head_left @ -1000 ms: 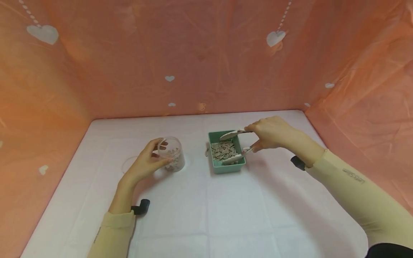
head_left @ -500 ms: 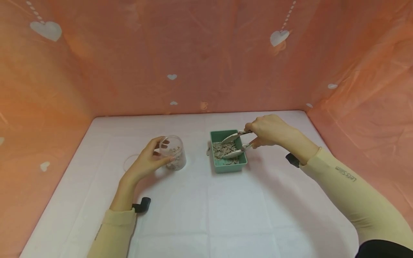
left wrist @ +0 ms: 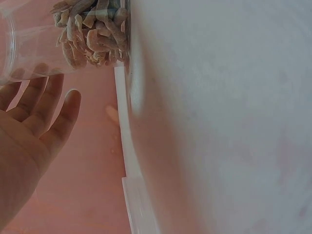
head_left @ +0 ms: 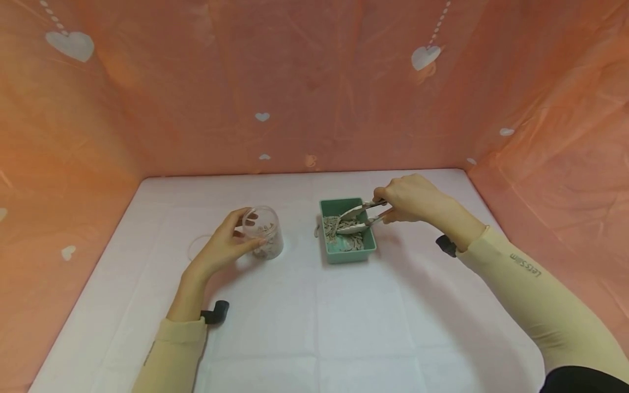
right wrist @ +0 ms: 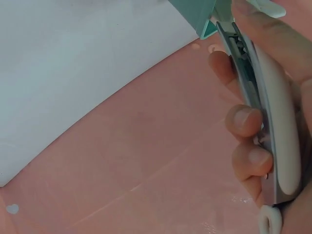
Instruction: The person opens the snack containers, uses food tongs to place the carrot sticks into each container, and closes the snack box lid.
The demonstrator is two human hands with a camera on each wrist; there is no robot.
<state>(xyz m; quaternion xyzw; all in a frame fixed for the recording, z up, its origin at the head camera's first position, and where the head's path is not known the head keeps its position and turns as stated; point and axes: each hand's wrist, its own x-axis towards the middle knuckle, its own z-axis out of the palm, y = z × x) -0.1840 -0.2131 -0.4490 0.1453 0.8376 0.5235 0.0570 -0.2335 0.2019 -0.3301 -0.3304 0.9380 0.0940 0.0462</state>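
Note:
My left hand [head_left: 221, 241] holds a clear jar [head_left: 275, 245] upright on the table, fingers behind and thumb in front. Brown dried strips [left wrist: 95, 36] fill its lower part, and its mouth has no lid on. To the right, my right hand [head_left: 410, 199] grips metal tongs [right wrist: 253, 92] with pale handle covers. The pale tips of the tongs [head_left: 351, 229] are down inside a green rectangular box [head_left: 348, 257], among greyish-brown strips [head_left: 334, 222]. Whether strips are caught between the tips is hard to tell. Bare green bottom shows at the box's near end.
A clear round lid [head_left: 191, 248] lies left of the jar, partly behind my left hand. One loose strip [head_left: 316, 230] lies against the box's left side. White cloth covers the table [head_left: 295, 316], and an orange curtain [head_left: 314, 82] hangs behind and at both sides.
The tongs' tips have come closer together and pushed into the strips. The pile has shifted, baring more of the box's bottom. My left hand and the jar stay put.

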